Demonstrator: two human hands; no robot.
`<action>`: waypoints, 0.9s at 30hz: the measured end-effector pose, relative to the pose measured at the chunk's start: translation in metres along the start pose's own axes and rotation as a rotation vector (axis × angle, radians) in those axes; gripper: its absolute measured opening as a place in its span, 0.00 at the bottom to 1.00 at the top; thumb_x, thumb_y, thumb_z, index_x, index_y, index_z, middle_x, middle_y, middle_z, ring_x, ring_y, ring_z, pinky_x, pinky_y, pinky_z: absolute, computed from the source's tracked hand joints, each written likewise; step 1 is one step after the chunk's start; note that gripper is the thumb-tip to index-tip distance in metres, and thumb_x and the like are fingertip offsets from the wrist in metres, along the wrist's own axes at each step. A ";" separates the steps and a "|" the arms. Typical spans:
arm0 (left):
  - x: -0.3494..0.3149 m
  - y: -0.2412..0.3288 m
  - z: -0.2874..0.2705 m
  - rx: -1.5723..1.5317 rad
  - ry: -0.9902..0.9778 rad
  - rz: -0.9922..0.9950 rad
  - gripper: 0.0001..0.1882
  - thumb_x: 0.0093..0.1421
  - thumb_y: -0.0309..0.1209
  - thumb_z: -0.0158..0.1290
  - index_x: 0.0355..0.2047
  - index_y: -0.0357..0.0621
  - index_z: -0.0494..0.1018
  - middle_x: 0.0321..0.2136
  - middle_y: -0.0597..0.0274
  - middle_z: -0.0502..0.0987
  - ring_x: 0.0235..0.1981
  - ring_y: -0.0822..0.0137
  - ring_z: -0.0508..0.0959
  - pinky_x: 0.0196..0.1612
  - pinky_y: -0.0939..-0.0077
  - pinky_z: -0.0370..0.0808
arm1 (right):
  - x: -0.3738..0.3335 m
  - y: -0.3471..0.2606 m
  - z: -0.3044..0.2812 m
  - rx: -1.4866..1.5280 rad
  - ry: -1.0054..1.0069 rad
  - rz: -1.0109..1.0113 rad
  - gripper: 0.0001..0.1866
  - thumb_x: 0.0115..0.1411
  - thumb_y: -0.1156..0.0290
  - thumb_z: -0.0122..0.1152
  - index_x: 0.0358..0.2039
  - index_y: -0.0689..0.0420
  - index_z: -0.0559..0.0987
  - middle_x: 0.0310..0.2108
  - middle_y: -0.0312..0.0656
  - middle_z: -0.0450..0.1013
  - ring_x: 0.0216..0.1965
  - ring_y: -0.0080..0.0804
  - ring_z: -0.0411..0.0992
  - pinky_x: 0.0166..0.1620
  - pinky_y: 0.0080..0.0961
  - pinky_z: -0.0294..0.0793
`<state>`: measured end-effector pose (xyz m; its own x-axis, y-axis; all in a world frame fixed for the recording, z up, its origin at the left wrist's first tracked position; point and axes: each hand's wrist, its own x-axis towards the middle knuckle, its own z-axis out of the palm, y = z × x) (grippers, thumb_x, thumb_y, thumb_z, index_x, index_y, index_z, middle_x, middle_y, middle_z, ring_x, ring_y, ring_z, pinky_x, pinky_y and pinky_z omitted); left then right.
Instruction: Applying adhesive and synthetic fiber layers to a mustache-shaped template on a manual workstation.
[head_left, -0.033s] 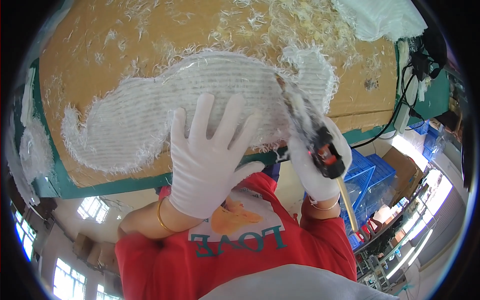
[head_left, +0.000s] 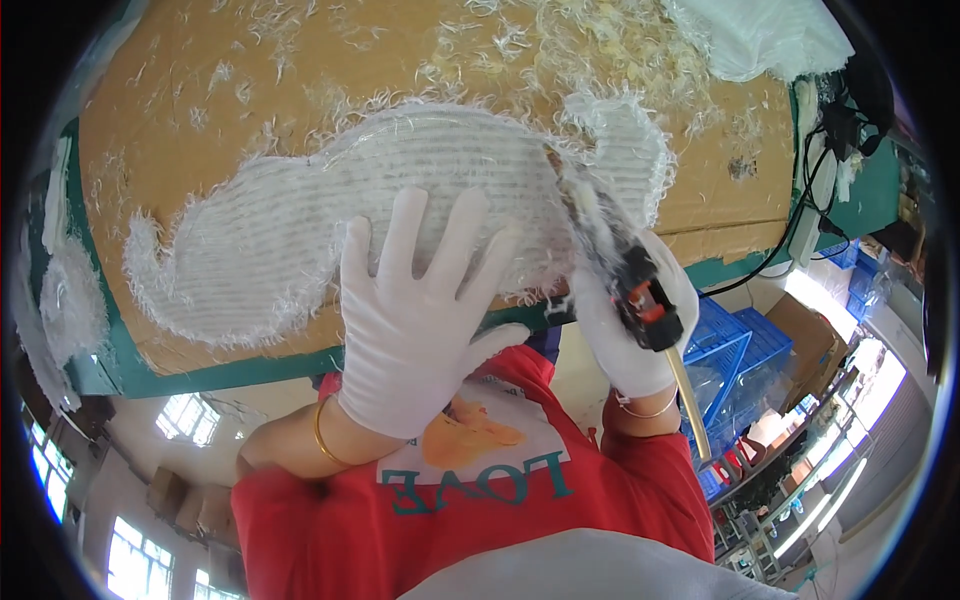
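Note:
A long, curved piece of white, ribbed fleecy fabric (head_left: pixel 260 230) with frayed edges lies on a brown cardboard sheet (head_left: pixel 730 215). My left hand (head_left: pixel 410 320), in a white glove, rests flat on its near middle with the fingers spread. In my gloved right hand (head_left: pixel 612 345) is a handheld cutting tool (head_left: pixel 640 295) with a black and red body and a narrow brownish tip. White fluff clings to the tool's front. Its tip points away from me, at the fabric near the notch on the right. A tan cord or tube hangs from its back end.
Loose white fibres (head_left: pixel 600 45) litter the cardboard's far side. More white fabric (head_left: pixel 765 35) lies at the far right, and fluffy strips (head_left: pixel 70 300) hang at the left. A black cable (head_left: pixel 800 205) crosses the green table edge (head_left: pixel 240 375). Blue crates (head_left: pixel 725 340) stand below right.
My right hand and the tool have shifted slightly left, the tip staying near the notch. My left hand and the fabric have not visibly moved.

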<state>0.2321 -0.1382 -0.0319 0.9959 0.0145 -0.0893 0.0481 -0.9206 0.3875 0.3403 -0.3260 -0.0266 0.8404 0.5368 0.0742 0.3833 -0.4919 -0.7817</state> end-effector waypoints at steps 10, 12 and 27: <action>0.004 0.006 -0.002 -0.004 -0.077 -0.044 0.46 0.45 0.55 0.67 0.63 0.48 0.70 0.67 0.49 0.63 0.67 0.39 0.59 0.61 0.30 0.55 | 0.010 -0.006 0.003 -0.131 -0.141 0.015 0.14 0.48 0.75 0.69 0.37 0.60 0.81 0.29 0.45 0.74 0.29 0.46 0.72 0.36 0.30 0.73; 0.004 0.006 -0.003 0.000 -0.081 -0.044 0.47 0.45 0.56 0.66 0.63 0.48 0.70 0.67 0.49 0.63 0.67 0.38 0.59 0.61 0.29 0.55 | 0.009 -0.006 0.002 -0.152 -0.121 0.001 0.16 0.48 0.75 0.69 0.39 0.61 0.81 0.29 0.45 0.75 0.29 0.46 0.73 0.36 0.30 0.74; 0.011 0.012 -0.007 -0.030 -0.129 -0.024 0.47 0.47 0.57 0.65 0.63 0.41 0.69 0.66 0.47 0.64 0.66 0.38 0.61 0.63 0.32 0.56 | -0.008 0.007 -0.016 -0.079 -0.029 0.153 0.11 0.45 0.74 0.73 0.28 0.57 0.78 0.21 0.44 0.69 0.21 0.47 0.69 0.27 0.32 0.68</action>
<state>0.2443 -0.1461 -0.0222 0.9764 -0.0159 -0.2155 0.0760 -0.9083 0.4113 0.3429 -0.3447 -0.0226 0.8801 0.4710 -0.0605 0.2820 -0.6210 -0.7313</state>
